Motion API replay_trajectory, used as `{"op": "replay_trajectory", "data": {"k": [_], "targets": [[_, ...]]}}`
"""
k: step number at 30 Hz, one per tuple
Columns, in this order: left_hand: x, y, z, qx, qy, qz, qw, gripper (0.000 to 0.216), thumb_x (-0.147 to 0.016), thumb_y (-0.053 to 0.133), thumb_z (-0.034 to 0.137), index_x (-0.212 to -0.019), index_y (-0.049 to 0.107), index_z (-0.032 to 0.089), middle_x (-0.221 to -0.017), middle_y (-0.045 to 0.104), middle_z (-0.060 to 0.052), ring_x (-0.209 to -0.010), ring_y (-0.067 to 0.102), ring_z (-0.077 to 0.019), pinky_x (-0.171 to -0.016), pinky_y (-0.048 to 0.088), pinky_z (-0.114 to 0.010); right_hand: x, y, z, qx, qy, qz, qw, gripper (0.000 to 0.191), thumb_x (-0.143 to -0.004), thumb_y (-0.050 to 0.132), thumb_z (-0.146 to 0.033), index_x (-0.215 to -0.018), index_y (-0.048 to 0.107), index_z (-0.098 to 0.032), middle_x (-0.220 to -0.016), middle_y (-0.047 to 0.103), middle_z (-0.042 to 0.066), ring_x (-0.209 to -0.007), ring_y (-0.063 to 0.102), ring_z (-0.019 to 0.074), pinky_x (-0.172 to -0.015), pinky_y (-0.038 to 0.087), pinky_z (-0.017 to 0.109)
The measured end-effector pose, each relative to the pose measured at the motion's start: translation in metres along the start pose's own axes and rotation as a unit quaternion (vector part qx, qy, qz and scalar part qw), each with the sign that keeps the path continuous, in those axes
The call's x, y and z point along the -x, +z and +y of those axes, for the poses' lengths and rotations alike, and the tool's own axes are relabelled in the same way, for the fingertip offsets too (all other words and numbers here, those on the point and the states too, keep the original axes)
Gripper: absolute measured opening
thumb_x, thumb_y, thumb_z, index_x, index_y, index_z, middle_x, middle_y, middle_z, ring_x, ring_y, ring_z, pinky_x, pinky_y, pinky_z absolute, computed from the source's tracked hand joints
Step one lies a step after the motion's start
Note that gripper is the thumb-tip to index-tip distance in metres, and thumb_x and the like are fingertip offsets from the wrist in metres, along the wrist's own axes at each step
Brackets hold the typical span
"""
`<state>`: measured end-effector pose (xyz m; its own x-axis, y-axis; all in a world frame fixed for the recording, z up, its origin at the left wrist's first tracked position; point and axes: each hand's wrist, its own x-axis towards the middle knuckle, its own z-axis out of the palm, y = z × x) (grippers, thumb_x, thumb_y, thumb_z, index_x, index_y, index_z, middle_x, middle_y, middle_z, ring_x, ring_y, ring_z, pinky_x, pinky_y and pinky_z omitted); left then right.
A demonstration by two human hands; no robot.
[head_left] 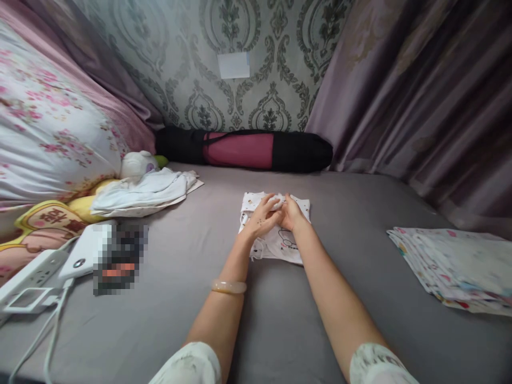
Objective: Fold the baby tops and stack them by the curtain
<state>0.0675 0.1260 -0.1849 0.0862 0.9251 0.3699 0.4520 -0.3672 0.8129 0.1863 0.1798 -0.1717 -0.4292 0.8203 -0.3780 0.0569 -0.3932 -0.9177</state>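
Note:
A small white garment (282, 250) with a scattered print lies folded on the grey bed sheet in front of me. Dark outlines and lettering show on its lower front, and thin white ties hang at its left side. My left hand (264, 218) rests over its upper middle, fingers spread and stretched forward. Close against it, my right hand (293, 214) touches the cloth with its palm turned inward and fingers slightly bent. Some of the right fingers are hidden behind the left ones. The cloth beneath both hands is partly covered.
A stack of folded printed cloths (464, 266) lies at right. At left are white folded clothes (140, 192), a plush toy (138, 164), a power strip (34, 274), a white device (88, 250) with cables, and a blurred-out item (122, 261). A black-and-red long bag (240, 149) lies along the wall.

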Motion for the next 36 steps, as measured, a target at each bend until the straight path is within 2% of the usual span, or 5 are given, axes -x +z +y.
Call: {"op": "replay_trajectory", "data": {"k": [9,14,20,26,36], "targets": [[0.005,-0.022,-0.023,-0.145,-0.167,0.131,0.966,0.061,-0.076,0.046,0.006,-0.136,0.049,0.017,-0.134,0.058,-0.013,-0.125,0.052,-0.0265,-0.108,0.039,-0.043,0.0,0.008,-0.001,-0.165,0.008,0.1,0.981,0.011,-0.097,0.044,-0.02,-0.098,0.054,-0.015,-0.082,0.069,0.007,-0.071,0.069,0.016,-0.07,0.06,0.03],[0.015,-0.028,-0.036,-0.198,-0.189,0.113,0.955,0.071,-0.072,0.047,0.005,-0.142,0.042,0.02,-0.14,0.052,-0.014,-0.134,0.043,-0.0281,-0.112,0.03,-0.047,-0.003,0.005,0.001,-0.151,-0.029,0.148,0.977,0.01,-0.091,0.048,-0.01,-0.09,0.056,-0.016,-0.074,0.066,0.003,-0.063,0.065,0.0124,-0.061,0.06,0.025],[0.017,-0.028,-0.03,-0.25,-0.203,0.046,0.945,0.069,-0.071,0.044,0.002,-0.136,0.05,0.026,-0.135,0.055,-0.013,-0.131,0.045,-0.0298,-0.109,0.031,-0.05,-0.01,-0.013,0.009,0.07,-0.077,0.216,0.971,0.016,-0.086,0.051,-0.02,-0.094,0.064,-0.017,-0.087,0.07,0.005,-0.075,0.068,0.0173,-0.068,0.057,0.028],[0.016,-0.028,-0.021,-0.299,-0.223,0.0,0.928,0.052,-0.079,0.043,0.007,-0.127,0.056,0.022,-0.134,0.053,-0.014,-0.13,0.044,-0.0306,-0.108,0.031,-0.051,-0.003,-0.023,0.007,0.406,-0.065,0.289,0.865,0.032,-0.085,0.049,-0.029,-0.11,0.068,-0.021,-0.105,0.071,0.01,-0.103,0.065,0.0281,-0.086,0.05,0.035],[0.012,-0.032,-0.014,-0.308,-0.249,-0.01,0.918,0.056,-0.08,0.045,0.014,-0.135,0.048,0.025,-0.141,0.049,-0.008,-0.136,0.038,-0.0265,-0.112,0.031,-0.044,0.017,-0.013,0.001,0.522,-0.05,0.338,0.782,0.032,-0.09,0.05,-0.023,-0.119,0.058,-0.013,-0.118,0.064,0.017,-0.11,0.059,0.028,-0.09,0.044,0.035]]}}
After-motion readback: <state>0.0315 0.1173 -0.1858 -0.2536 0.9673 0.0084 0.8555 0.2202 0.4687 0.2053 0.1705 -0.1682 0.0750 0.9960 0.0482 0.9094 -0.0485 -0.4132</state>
